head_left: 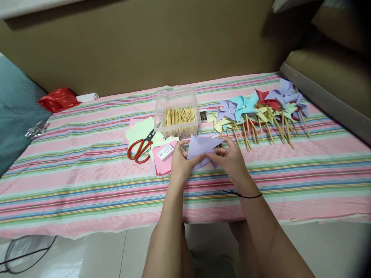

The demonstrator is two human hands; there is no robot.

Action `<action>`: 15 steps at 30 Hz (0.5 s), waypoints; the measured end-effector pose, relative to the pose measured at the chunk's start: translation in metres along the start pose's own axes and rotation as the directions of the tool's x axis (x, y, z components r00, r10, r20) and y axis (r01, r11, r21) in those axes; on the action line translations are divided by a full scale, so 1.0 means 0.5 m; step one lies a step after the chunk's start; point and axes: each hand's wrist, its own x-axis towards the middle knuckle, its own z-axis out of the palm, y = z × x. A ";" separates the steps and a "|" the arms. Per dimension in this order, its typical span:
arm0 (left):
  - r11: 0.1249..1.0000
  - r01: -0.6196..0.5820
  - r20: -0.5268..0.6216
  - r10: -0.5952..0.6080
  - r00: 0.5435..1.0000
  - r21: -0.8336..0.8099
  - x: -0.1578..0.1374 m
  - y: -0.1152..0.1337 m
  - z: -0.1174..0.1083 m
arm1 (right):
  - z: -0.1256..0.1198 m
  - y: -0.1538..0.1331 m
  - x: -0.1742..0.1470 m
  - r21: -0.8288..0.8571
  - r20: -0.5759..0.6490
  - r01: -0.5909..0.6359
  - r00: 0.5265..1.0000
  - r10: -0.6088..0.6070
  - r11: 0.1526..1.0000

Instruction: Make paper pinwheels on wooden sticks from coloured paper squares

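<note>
A lavender paper pinwheel blade [199, 146], partly folded, is held up between both hands above the striped cloth. My left hand [182, 161] grips its left side, thumb in front and fingers behind. On the other side my right hand [230, 160] pinches it, the thumb near the paper's middle. The two thumb tips almost meet there. Left of my left hand lies a stack of coloured paper sheets [164, 166] with a small white box [165, 152] on top. Scissors with orange handles [140, 150] rest beside the stack, their blades pointing toward the clear plastic container.
Behind my hands stands the clear plastic container [177, 131] full of wooden sticks [180, 116]. Several finished pinwheels [245, 106] on sticks lie to the right. A red plastic bag [59, 99] and a white object [87, 97] sit far left. A sofa arm [333, 77] borders the right.
</note>
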 end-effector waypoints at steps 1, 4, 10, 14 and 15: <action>1.000 -0.006 -0.012 0.006 1.000 0.009 0.001 -0.001 -0.001 | 0.001 0.000 0.000 -0.003 0.000 -0.001 1.000 0.001 1.000; 1.000 -0.012 -0.036 0.012 0.999 0.009 0.002 -0.003 -0.001 | 0.002 0.000 0.000 0.010 0.010 -0.016 1.000 0.016 1.000; 1.000 0.000 -0.047 0.001 0.999 0.018 0.001 0.002 -0.001 | -0.001 0.003 0.002 -0.022 -0.011 -0.013 1.000 0.013 1.000; 0.999 -0.012 -0.049 0.014 0.999 0.034 0.005 -0.002 -0.002 | -0.003 0.004 0.002 -0.045 -0.018 -0.003 1.000 0.003 0.999; 0.999 -0.015 -0.049 0.016 0.999 0.037 0.007 -0.004 -0.003 | -0.003 0.003 0.002 -0.049 -0.016 -0.004 1.000 0.003 0.999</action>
